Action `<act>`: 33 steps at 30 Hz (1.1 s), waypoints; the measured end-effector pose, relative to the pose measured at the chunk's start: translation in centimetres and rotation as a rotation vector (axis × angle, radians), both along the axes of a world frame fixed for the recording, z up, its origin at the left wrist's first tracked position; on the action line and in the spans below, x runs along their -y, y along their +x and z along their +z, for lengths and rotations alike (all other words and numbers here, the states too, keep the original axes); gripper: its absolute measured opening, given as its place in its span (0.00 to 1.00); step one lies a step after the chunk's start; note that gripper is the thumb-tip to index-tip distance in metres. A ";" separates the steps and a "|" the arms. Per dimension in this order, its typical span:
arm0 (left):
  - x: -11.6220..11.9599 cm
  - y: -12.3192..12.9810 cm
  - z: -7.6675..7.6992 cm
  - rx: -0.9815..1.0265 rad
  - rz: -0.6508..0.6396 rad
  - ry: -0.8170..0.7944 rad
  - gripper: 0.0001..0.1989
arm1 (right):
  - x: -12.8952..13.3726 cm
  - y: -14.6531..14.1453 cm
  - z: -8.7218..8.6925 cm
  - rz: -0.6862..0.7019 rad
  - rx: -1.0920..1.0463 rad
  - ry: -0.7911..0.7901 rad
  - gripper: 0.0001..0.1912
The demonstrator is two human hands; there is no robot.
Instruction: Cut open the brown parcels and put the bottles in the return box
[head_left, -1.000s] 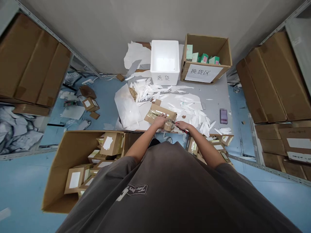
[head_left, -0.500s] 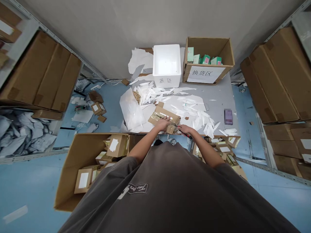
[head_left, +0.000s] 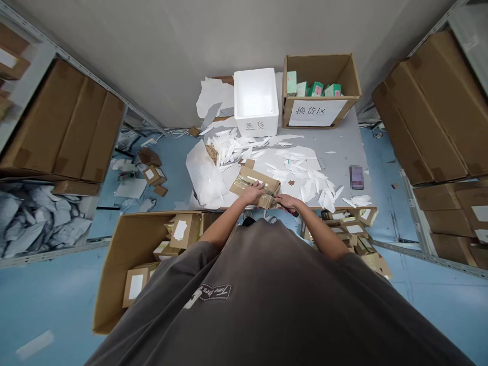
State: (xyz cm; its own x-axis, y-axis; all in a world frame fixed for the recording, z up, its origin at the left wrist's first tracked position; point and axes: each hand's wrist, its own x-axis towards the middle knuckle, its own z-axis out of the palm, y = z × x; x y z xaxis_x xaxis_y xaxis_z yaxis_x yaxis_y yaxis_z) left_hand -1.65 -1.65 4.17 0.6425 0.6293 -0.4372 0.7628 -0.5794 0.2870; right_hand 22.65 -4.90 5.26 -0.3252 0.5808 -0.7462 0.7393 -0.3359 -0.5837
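1. Found the taped brown carton [head_left: 270, 183] at the near edge of the counter [head_left: 339, 147], lying slantwise, with shiny tape [head_left: 241, 184] along its surface. Could not tell clearly the shape of its near end, partly covered by the hands.
2. Saw the left hand [head_left: 252, 193] laid on top of this carton, its grip apart, with fingers stretched forward.
3. Saw the right hand [head_left: 285, 200] just beside the carton's near right corner, its grip clamped on a red and dark tool [head_left: 292, 211]. Could not tell the exact kind of tool, nor its contact with the tape.
4. Noticed many white paper strips [head_left: 229, 147] behind the carton and also to its right, and a whitish plastic sheet [head_left: 206, 175] near its left side.
5. Saw farther back a white foam box [head_left: 267, 124] with handwriting on the front, and beside it, on the right, an open cardboard box [head_left: 305, 61] with a written sign, holding green and white small packs [head_left: 317, 89].
6. Noticed a phone [head_left: 357, 177] near the right edge of the counter.
7. Saw below, on the left, a large open carton [head_left: 114, 284] containing taped parcels [head_left: 181, 231], and on the right more parcels [head_left: 354, 229].
8. Observed big brown cartons [head_left: 68, 122] on the left shelf, above crumpled grey bags [head_left: 41, 223].
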 end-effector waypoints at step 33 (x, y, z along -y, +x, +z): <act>2.2 0.6 0.2 0.155 0.254 0.038 0.43 | 6.3 4.6 1.8 -0.344 -0.075 0.016 0.17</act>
State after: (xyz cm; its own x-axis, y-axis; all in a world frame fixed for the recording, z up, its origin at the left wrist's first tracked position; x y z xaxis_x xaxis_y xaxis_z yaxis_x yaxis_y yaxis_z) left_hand -1.01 -3.90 4.35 0.5194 0.7927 -0.3191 0.8337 -0.3881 0.3928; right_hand 27.23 -11.24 7.08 -0.1620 0.6774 -0.7175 0.5395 -0.5481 -0.6392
